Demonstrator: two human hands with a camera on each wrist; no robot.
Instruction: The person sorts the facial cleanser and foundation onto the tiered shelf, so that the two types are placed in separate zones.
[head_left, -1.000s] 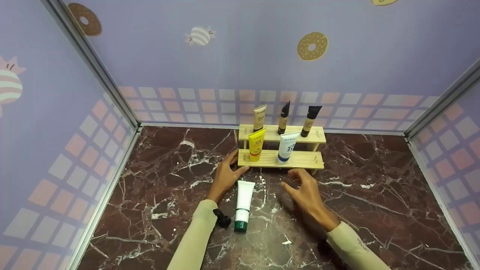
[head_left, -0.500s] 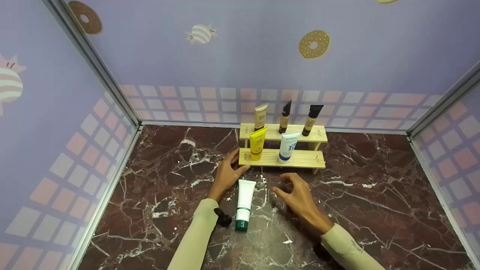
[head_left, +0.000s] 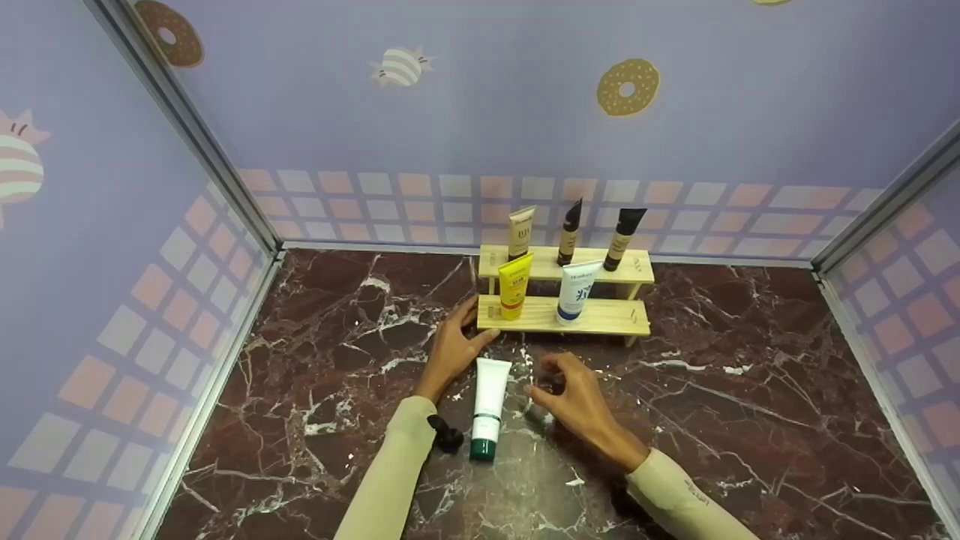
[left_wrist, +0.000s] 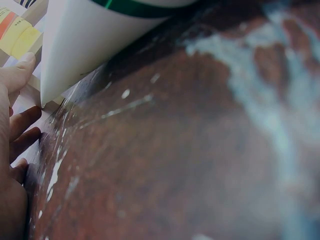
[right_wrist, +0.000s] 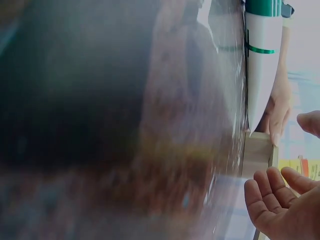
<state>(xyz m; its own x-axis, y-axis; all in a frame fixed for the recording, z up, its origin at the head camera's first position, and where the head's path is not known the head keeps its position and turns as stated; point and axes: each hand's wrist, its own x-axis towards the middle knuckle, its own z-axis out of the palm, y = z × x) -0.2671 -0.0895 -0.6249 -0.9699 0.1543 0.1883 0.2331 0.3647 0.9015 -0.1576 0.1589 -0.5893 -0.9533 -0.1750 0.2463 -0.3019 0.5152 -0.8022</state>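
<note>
A white tube with a green cap [head_left: 491, 394] lies on the marbled table, cap toward me. Beyond it stands a two-tier wooden rack [head_left: 562, 324]. My left hand [head_left: 454, 349] holds the left end of the rack's lower tier, thumb at the front corner. My right hand [head_left: 574, 397] is held to the right of the white tube, apart from it, thumb and fingers spread and bent with nothing between them. In the right wrist view its fingers [right_wrist: 270, 197] show below the tube's flat end. On the lower tier stand a yellow tube [head_left: 515, 289] and a white-and-blue tube [head_left: 577, 292].
The upper tier bears a beige tube [head_left: 520, 234] and two black-and-tan tubes, one in the middle [head_left: 569, 236] and one at the right [head_left: 622, 240]. A patterned lilac wall [head_left: 487, 97] stands behind the rack, with side walls at left and right.
My right hand has moved left and toward me, from the rack's front edge to near the white tube. The left hand and the rack stay in place.
</note>
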